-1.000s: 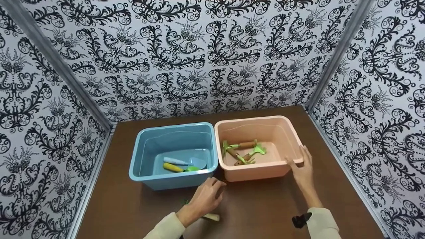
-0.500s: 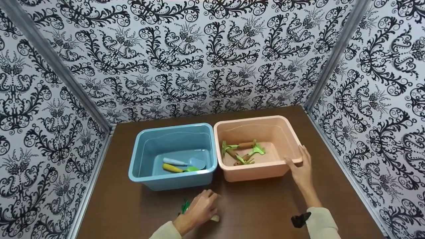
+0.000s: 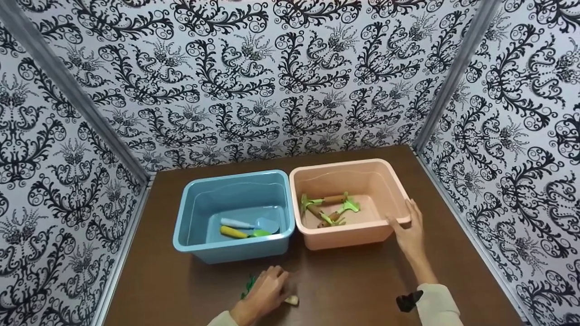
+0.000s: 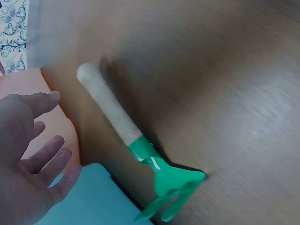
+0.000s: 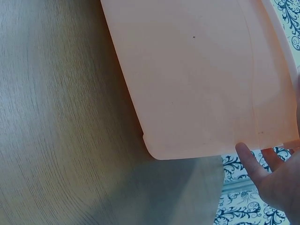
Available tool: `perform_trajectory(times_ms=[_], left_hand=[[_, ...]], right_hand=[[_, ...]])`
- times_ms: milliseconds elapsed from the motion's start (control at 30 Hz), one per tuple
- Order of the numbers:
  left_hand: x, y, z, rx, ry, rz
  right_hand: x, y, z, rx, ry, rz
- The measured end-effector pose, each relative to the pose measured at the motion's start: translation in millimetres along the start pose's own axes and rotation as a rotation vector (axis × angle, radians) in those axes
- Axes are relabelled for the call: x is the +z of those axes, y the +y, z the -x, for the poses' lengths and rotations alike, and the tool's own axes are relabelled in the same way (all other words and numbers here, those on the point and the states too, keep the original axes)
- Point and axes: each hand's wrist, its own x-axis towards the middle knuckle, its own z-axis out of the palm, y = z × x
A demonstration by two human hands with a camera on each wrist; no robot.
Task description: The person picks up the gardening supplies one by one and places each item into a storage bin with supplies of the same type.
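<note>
A hand fork with a green head and pale wooden handle (image 4: 108, 104) lies on the brown table. Just over it hovers my left hand (image 3: 266, 292), fingers spread and loosely bent, holding nothing; in the left wrist view a gap separates this hand from the handle. The hand hides the middle of the fork in the head view. My right hand (image 3: 411, 233) holds the front right corner of the peach tub (image 3: 349, 235), its thumb at the front rim and its fingers along the right side. In the right wrist view, the thumb (image 5: 251, 161) touches the tub's rim.
A blue tub (image 3: 235, 249) stands left of the peach one, their rims close together. Inside it lie a light blue shovel (image 3: 265, 225) and a yellow-handled green tool (image 3: 234, 232). Several green garden tools with brown handles (image 3: 335, 199) lie in the peach tub. Patterned walls enclose the table.
My left hand has drawn back from beside the blue tub toward the near side, over the fork. The right hand stays at the peach tub's corner.
</note>
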Motion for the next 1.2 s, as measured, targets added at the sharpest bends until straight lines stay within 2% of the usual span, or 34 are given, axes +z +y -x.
perform_trajectory(times_ms=[133, 200, 300, 533, 733, 967, 1067, 1200], left_hand=[[4.3, -7.5, 4.2, 0.011, 0.067, -0.061], [6.0, -11.6, 6.6, 0.007, 0.079, -0.097], [8.3, -17.7, 9.6, -0.011, 0.049, -0.110], [12.7, -26.6, 12.7, -0.074, -0.087, -0.073], [16.7, -29.5, 12.6, -0.104, -0.151, -0.057], [24.5, -32.8, 15.1, -0.112, -0.180, 0.021], [28.6, -35.4, 17.3, -0.095, -0.192, 0.044], [33.3, -38.2, 20.0, -0.048, -0.179, 0.025]], right_hand=[[0.2, -0.1, 0.0, -0.003, -0.001, -0.007], [0.3, 0.3, 0.0, -0.005, -0.004, -0.007], [0.4, 0.6, 0.2, -0.010, -0.010, -0.010], [-0.2, 0.6, 0.8, -0.012, -0.018, -0.024], [-0.2, -0.5, 0.1, -0.010, -0.021, -0.009], [-0.6, -1.6, 1.0, -0.004, -0.026, 0.002], [-0.6, -1.7, 0.8, -0.003, -0.027, -0.001], [-0.7, -1.9, 0.2, -0.004, -0.026, -0.016]])
